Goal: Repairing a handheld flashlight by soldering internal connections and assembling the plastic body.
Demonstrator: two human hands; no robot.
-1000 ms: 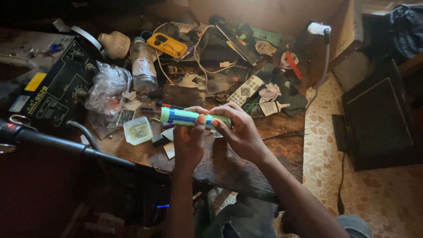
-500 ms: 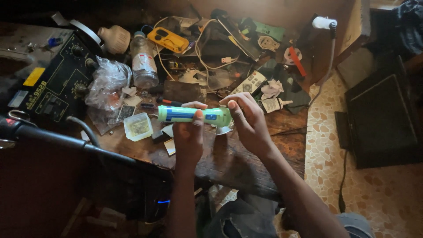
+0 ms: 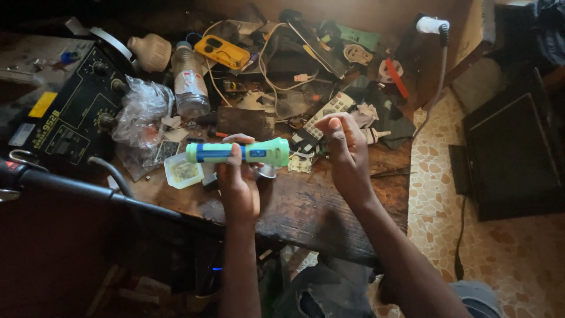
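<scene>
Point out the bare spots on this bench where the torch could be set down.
The wooden bench is bare along its near edge, between the left hand holding the green torch and the right hand, and out to the right corner by the tiled floor. The back, round the plastic bottle and yellow device, is crowded.

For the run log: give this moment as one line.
left hand: holds green-and-blue torch level over wooden bench | right hand: off torch, fingers loosely curled, beside its wide end
</scene>
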